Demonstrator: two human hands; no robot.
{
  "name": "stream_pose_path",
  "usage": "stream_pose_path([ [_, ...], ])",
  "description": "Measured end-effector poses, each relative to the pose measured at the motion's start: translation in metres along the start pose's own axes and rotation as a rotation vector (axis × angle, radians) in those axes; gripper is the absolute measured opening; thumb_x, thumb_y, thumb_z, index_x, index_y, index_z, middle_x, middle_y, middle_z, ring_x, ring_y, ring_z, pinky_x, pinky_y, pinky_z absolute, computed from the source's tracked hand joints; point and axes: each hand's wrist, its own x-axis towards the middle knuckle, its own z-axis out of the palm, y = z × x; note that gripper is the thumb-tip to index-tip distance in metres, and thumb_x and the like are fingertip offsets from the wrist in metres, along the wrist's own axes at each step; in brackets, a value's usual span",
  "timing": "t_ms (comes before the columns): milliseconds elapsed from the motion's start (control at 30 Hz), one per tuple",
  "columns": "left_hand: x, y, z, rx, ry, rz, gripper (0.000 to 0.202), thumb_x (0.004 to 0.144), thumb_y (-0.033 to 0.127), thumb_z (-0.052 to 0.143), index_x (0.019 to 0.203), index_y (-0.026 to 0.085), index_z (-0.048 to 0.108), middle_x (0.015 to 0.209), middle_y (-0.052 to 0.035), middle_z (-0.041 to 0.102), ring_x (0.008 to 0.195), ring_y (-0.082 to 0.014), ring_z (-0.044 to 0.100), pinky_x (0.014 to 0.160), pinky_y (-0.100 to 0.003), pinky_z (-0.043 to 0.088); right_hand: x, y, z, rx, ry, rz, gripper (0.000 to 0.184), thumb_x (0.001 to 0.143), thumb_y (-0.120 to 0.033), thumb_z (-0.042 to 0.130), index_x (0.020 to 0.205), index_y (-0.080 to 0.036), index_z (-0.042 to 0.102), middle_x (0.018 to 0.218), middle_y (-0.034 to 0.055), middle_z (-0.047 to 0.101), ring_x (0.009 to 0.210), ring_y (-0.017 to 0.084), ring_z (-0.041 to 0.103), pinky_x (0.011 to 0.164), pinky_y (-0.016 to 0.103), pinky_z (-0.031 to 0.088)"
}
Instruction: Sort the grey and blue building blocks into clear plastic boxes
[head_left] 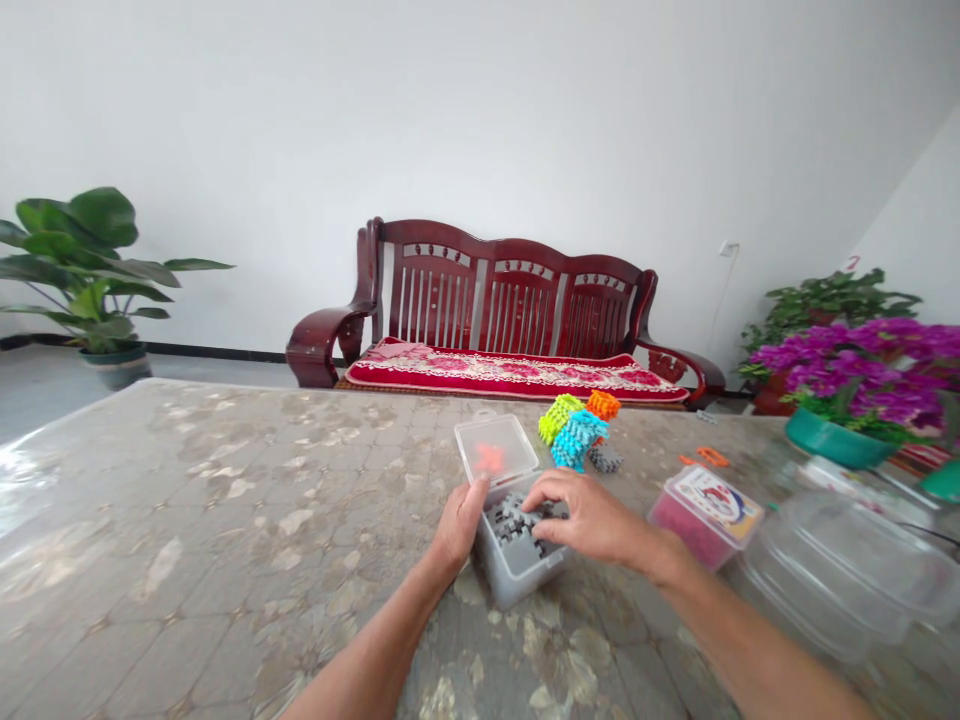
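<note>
Left hand (459,522) grips the side of a grey plastic box (519,584) on the worktop (225,520), right hand (581,515) curled narrow, fingertips on grey interlocking pieces (516,526) inside it, hold unclear; stacked coloured pieces (574,430) sit just behind the box's open clear lid (495,447).

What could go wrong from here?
The left hand only braces the side of the clear plastic box, so the right hand pressing on the grey interlocking pieces might tip it. Its open clear lid could also knock the green, blue and orange plastic block stack beside it.
</note>
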Motion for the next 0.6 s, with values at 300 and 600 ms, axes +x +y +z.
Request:
stream_pose_path([
  [300, -0.0031, 0.0037, -0.0003, 0.023, 0.029, -0.017, 0.051, 0.087, 0.051, 0.038, 0.084, 0.012, 0.071, 0.089, -0.0061, 0.073, 0.089, -0.0263, 0.061, 0.083, -0.033, 0.047, 0.0034, -0.0021, 0.0009, -0.069, -0.014, -0.020, 0.022, 0.070, -0.016, 0.074, 0.091, -0.022, 0.070, 0.094, 0.0019, 0.069, 0.092, 0.018, 0.060, 0.085, 0.032, 0.044],
  [600, -0.0033, 0.0068, 0.0004, -0.013, 0.006, -0.017, 0.050, 0.087, 0.050, 0.038, 0.086, 0.013, 0.071, 0.092, -0.0060, 0.073, 0.092, -0.0267, 0.061, 0.085, -0.032, 0.046, -0.0014, -0.0079, -0.0053, -0.015, 0.010, -0.020, 0.008, 0.076, -0.015, 0.068, 0.080, -0.022, 0.068, 0.084, 0.0009, 0.067, 0.084, 0.016, 0.060, 0.079, 0.029, 0.044],
])
